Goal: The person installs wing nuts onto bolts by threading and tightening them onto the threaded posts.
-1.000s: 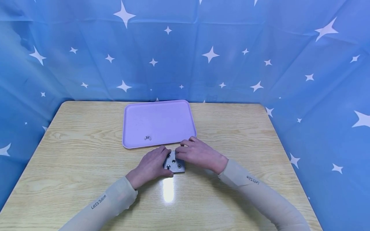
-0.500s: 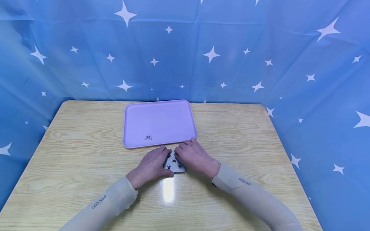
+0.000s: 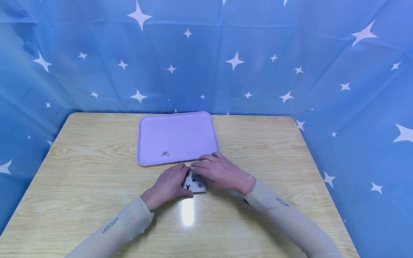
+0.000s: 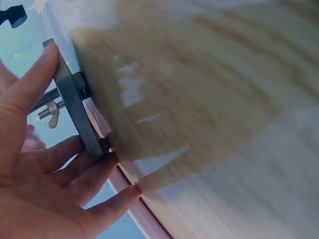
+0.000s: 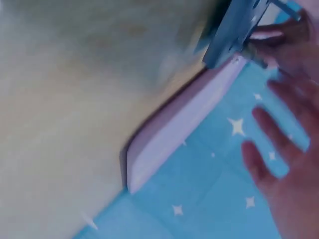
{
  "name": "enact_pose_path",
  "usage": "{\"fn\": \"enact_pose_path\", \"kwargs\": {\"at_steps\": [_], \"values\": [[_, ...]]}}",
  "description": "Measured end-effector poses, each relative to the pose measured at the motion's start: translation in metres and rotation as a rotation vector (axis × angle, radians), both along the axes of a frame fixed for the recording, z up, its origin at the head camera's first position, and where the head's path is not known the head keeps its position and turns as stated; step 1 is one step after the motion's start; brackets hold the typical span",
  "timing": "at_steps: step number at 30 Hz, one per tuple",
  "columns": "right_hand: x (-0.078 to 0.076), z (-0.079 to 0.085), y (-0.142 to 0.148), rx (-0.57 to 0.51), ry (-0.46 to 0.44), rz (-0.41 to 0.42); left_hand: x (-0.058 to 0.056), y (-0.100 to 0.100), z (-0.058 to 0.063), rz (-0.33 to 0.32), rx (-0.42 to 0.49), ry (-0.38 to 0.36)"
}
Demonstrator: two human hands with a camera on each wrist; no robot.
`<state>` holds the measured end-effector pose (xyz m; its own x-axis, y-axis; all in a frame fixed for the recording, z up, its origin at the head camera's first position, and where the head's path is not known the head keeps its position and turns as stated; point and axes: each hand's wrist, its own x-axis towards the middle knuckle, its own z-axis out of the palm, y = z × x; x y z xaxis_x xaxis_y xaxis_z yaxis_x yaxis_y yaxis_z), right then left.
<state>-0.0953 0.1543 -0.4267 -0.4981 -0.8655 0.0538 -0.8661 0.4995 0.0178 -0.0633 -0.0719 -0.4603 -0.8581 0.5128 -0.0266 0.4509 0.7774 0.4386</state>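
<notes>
In the head view my left hand (image 3: 169, 182) grips the left side of a grey metal plate (image 3: 196, 184) with several holes. The left wrist view shows the thumb on one edge of the plate (image 4: 75, 107) and fingertips at the opposite edge. Two threaded bolts (image 4: 46, 99) stick out of it, one carrying a wing nut (image 4: 53, 114). A dark bolt head (image 4: 82, 84) lies on the underside. My right hand (image 3: 222, 173) hovers over the far right of the plate, fingers extended and spread, tips close to the bolts. Its index finger and thumb are blurred in the right wrist view.
Just beyond the plate lies a shallow purple tray (image 3: 177, 132) with one wing nut (image 3: 165, 154) near its front edge. All rests on a wood-grain table (image 3: 96, 154). A blue curtain (image 3: 206, 71) with white stars surrounds the back and sides.
My right hand's fingers curled in over the plate half a second ago and have spread again, with the wrist swinging back to the right. The left hand and the plate have kept their places.
</notes>
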Motion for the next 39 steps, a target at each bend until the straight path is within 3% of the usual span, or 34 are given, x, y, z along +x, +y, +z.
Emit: {"fn": "enact_pose_path", "kwargs": {"at_steps": [3, 6, 14, 23, 28, 33, 35, 39], "values": [[-0.001, 0.002, 0.004, 0.11, 0.021, 0.093, 0.0, -0.001, 0.0, -0.006, 0.005, 0.005], [-0.001, 0.002, 0.006, 0.161, 0.047, 0.122, 0.0, -0.001, 0.0, -0.009, 0.001, 0.007], [-0.005, -0.004, 0.003, 0.086, 0.149, 0.135, 0.0, -0.001, -0.001, -0.003, -0.002, 0.007], [0.0, -0.011, -0.012, 0.066, 0.165, -0.006, -0.001, 0.0, -0.001, 0.002, 0.009, -0.005], [0.006, -0.017, -0.019, -0.014, 0.188, -0.097, -0.001, 0.0, -0.001, -0.001, 0.005, 0.006], [0.009, -0.017, -0.019, -0.095, 0.1, -0.174, 0.0, -0.001, -0.002, 0.0, -0.002, 0.017], [0.008, -0.013, -0.015, -0.076, 0.052, -0.183, 0.0, -0.001, -0.002, -0.003, -0.005, 0.013], [0.002, -0.002, -0.004, 0.026, 0.01, -0.087, 0.0, -0.001, -0.001, -0.006, -0.005, 0.017]]}}
